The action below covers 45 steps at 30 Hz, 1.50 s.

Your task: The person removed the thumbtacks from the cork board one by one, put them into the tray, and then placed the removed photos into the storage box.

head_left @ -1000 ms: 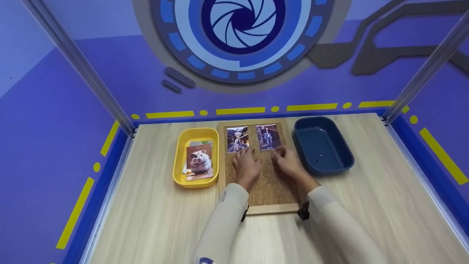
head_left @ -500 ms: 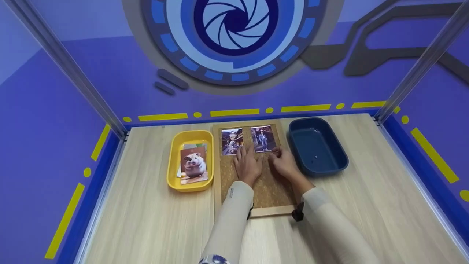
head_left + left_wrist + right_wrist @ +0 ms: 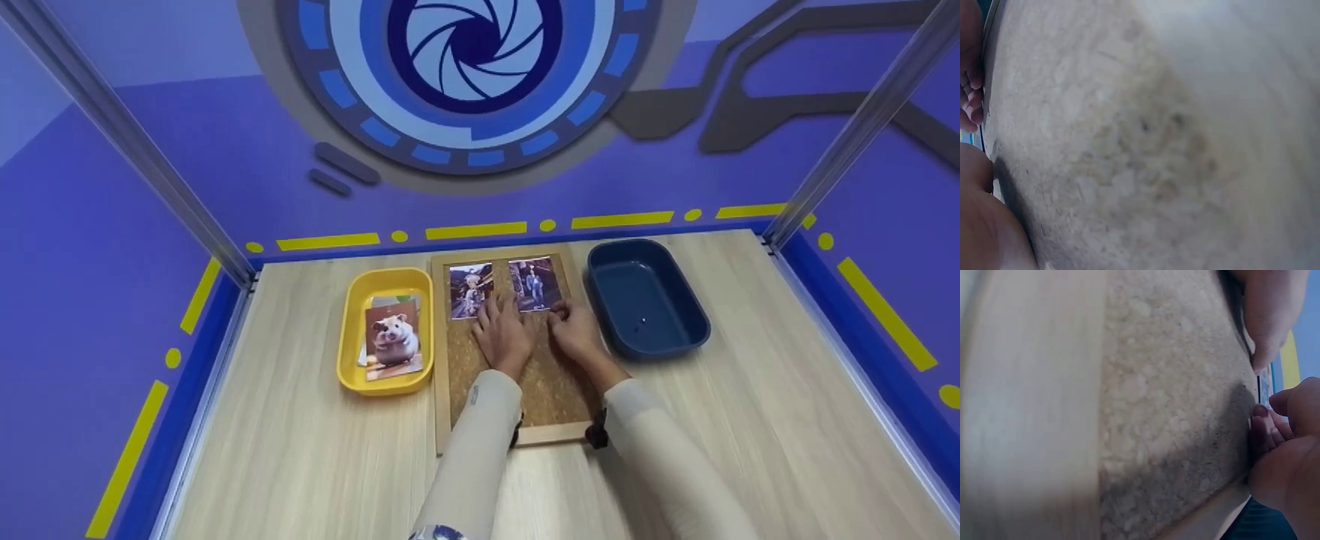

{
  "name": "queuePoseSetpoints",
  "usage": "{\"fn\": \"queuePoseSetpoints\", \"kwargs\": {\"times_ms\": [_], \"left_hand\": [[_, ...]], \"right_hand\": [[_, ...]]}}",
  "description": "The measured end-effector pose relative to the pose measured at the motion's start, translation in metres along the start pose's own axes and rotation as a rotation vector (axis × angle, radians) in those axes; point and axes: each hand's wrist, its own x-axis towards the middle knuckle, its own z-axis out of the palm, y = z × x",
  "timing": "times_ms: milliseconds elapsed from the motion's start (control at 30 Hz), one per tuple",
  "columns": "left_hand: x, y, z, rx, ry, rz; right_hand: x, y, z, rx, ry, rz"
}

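the right photo (image 3: 534, 283) lies at the far right of the board (image 3: 555, 394), long axis near to far. the right hand (image 3: 577, 331) is nearer, curled at its near right corner; whether that grip pinches anything, i cannot tell. the left hand (image 3: 506, 335) lies extended, near left.

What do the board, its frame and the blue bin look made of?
Board: likely cork, matte, mottled with brown flecks. Frame: probably wood, smooth, in pale tan strips; grain too blurred to confirm. Blue bin: seemingly molded plastic, faintly glossy: rounded corners, soft highlights.
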Motion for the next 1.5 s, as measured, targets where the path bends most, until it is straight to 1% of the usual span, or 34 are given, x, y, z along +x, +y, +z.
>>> {"fn": "queuePoseSetpoints", "kwargs": {"times_ms": [100, 267, 400, 500, 600, 733, 933, 1067, 1233, 1367, 1500], "left_hand": [[0.001, 0.0, 0.001, -0.011, -0.006, -0.015], [0.002, 0.0, 0.003, -0.036, -0.005, -0.027], [0.004, 0.001, 0.001, -0.07, -0.015, -0.034], [0.007, 0.001, -0.002, -0.082, -0.019, -0.049], [0.009, -0.002, -0.004, -0.063, -0.019, -0.061], [0.009, -0.002, -0.007, -0.058, -0.025, -0.057], [0.004, 0.0, -0.007, -0.069, -0.038, -0.033], [0.003, 0.002, -0.006, -0.062, -0.039, -0.023], [0.004, 0.005, -0.007, -0.07, -0.053, -0.052], [0.007, 0.004, -0.005, -0.088, -0.061, -0.064], [0.01, 0.002, -0.006, -0.097, -0.043, -0.062]], "right_hand": [[0.003, 0.001, 0.003, 0.0, 0.024, -0.001], [0.008, 0.001, 0.007, 0.036, 0.021, 0.005], [0.013, -0.001, 0.011, 0.029, 0.027, 0.005], [0.017, -0.005, 0.016, 0.009, 0.034, -0.015], [0.02, -0.009, 0.023, -0.033, 0.03, -0.024], [0.025, -0.012, 0.028, -0.107, 0.018, -0.002], [0.032, -0.013, 0.028, -0.123, 0.033, -0.02], [0.037, -0.015, 0.027, -0.171, 0.012, -0.001], [0.044, -0.017, 0.029, -0.212, -0.025, 0.014], [0.051, -0.016, 0.031, -0.206, -0.009, -0.01], [0.055, -0.015, 0.035, -0.227, -0.014, -0.048]]}}
